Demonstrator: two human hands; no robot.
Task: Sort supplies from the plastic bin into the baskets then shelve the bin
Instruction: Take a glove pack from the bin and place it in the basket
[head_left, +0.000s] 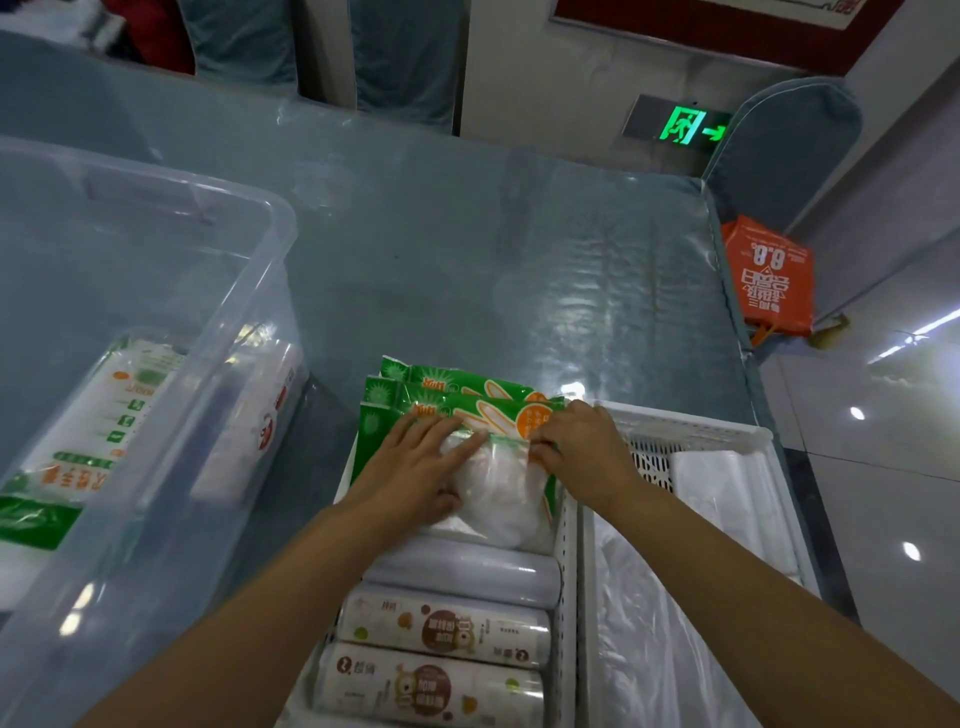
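A clear plastic bin (260, 291) stands at the left with green-and-white packs (88, 431) and a white roll inside. Two white baskets sit side by side at the bottom centre. The left basket (567, 571) holds three rolls (441, 629) at its near end and a stack of green glove packs (457, 387) at its far end. My left hand (415, 467) lies flat on the top glove pack (504, 493). My right hand (582, 447) pinches that pack's right edge. The right basket (691, 423) holds clear plastic bags (649, 623).
The table (467, 249) has a blue cloth under a glossy clear cover. An orange bag (769, 275) lies on the floor past the table's right edge, beside a blue-covered chair (789, 150). Tiled floor runs along the right.
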